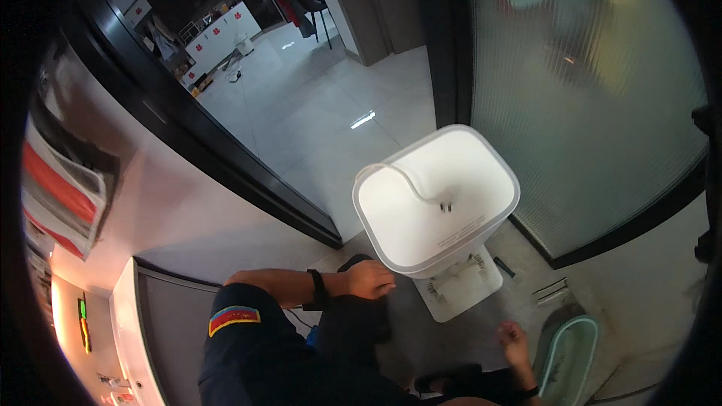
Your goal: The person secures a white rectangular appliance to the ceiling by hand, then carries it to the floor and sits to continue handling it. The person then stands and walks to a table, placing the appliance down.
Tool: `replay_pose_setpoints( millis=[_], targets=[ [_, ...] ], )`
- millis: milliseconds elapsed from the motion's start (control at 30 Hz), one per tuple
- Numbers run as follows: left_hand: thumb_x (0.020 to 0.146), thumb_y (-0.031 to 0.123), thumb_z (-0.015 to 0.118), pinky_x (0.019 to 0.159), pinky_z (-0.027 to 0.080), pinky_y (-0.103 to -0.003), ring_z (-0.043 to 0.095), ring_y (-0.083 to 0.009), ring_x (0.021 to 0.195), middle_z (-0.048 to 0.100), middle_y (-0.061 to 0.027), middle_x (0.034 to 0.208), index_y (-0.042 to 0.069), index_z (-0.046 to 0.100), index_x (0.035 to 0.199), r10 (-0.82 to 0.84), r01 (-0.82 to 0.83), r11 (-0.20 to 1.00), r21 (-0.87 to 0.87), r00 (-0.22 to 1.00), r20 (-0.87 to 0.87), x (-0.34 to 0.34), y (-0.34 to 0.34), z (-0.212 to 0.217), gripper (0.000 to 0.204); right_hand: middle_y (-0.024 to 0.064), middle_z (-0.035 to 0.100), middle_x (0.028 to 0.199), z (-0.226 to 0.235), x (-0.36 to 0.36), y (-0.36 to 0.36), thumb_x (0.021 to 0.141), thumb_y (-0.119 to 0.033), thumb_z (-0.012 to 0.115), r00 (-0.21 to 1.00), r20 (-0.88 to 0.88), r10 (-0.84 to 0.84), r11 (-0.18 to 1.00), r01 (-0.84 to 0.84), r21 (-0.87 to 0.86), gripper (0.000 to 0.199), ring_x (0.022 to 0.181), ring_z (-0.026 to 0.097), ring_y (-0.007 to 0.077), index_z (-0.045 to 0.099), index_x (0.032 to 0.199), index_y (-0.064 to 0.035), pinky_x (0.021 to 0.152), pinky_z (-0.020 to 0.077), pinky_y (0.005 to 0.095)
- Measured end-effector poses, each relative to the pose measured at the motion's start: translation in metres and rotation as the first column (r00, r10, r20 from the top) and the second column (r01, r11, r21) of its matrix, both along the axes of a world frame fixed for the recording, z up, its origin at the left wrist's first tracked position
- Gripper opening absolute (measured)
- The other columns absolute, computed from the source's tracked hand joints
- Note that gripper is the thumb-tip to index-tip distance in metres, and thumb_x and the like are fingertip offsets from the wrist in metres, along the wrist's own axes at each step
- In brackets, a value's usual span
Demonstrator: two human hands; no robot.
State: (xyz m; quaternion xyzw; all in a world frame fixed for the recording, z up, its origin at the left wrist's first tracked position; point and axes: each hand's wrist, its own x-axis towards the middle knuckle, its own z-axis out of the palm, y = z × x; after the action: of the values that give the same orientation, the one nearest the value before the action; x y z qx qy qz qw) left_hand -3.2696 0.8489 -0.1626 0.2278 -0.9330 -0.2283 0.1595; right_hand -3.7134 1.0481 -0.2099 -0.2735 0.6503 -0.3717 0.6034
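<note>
A white open-topped container (481, 158) with rounded corners stands in front of me on a white, smudged base plate (466, 293). Over its left rim runs a pale thin hose or cord (402, 172), ending inside at a small dark, shiny piece (445, 207). My left hand (370, 280), with a black band on the wrist, is by my dark-clad knee, close to the container's near left corner. Its fingers are curled, and nothing shows in them. Lower right, my right hand (514, 342) is apart from the container, fingers bent inward with no object visible.
A pale green tub (590, 346) sits beside my right hand. Near the base lie a dark narrow object (505, 267) and a metal floor drain or rack (551, 291). A ribbed glass panel (587, 105) rises at right; a black door frame (218, 143) runs along the left.
</note>
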Motion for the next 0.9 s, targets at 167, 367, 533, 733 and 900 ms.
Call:
replay_pose_setpoints(
  millis=[167,367,533,733,900],
  targets=[
    [0.084,0.020,0.064,0.073,0.050,-0.047,0.061,-0.0318,0.087,0.063,-0.0115,0.090,0.006,0.067,0.092,0.035,-0.145,0.967,0.210,0.889,0.456,0.035,0.022,0.054,0.016,0.0064,0.065,0.088,0.112,0.028,0.058,0.094,-0.018,0.063,0.999,-0.046,0.016,0.961,-0.003,0.277,0.021,0.078,0.063,0.0175,0.059,0.110,-0.0051,0.072,0.0535,0.0330],
    [0.096,0.028,0.054,0.079,0.050,-0.047,0.062,-0.0327,0.093,0.065,-0.0117,0.098,0.008,0.064,0.104,0.257,-0.504,0.694,0.514,0.840,0.477,0.074,0.084,0.221,0.023,0.0120,0.068,0.097,0.317,0.098,0.048,0.094,-0.021,0.064,0.998,0.061,0.008,0.949,-0.027,0.315,0.028,0.077,0.068,0.0214,0.059,0.110,0.0007,0.069,0.0561,0.0315],
    [0.093,0.025,0.054,0.076,0.050,-0.047,0.062,-0.0343,0.090,0.065,-0.0149,0.096,0.007,0.062,0.098,0.466,-0.578,0.653,0.490,0.816,0.342,0.084,0.106,0.374,0.021,0.0094,0.066,0.089,0.461,0.173,-0.056,0.096,-0.020,0.061,0.976,-0.019,0.215,0.976,-0.215,-0.039,0.026,0.078,0.064,0.0169,0.062,0.111,0.0022,0.070,0.0542,0.0291],
    [0.089,0.015,0.062,0.071,0.051,-0.042,0.064,-0.0305,0.082,0.065,-0.0136,0.090,0.006,0.062,0.092,0.695,-0.594,0.547,0.590,0.715,0.076,0.133,0.085,0.481,0.010,0.0108,0.066,0.098,0.555,0.295,-0.170,0.096,-0.001,0.052,0.858,0.079,0.508,0.836,-0.468,-0.286,0.018,0.072,0.062,0.0162,0.060,0.112,0.0008,0.066,0.0536,0.0303],
    [0.087,0.010,0.063,0.066,0.050,-0.038,0.063,-0.0268,0.074,0.065,-0.0129,0.085,0.005,0.062,0.092,0.791,-0.676,0.520,0.522,0.611,0.003,0.213,0.071,0.518,0.007,0.0063,0.065,0.098,0.571,0.381,-0.224,0.085,0.016,0.039,0.777,0.117,0.619,0.768,-0.568,-0.296,0.035,0.078,0.061,0.0136,0.062,0.106,-0.0014,0.069,0.0509,0.0276]
  ],
)
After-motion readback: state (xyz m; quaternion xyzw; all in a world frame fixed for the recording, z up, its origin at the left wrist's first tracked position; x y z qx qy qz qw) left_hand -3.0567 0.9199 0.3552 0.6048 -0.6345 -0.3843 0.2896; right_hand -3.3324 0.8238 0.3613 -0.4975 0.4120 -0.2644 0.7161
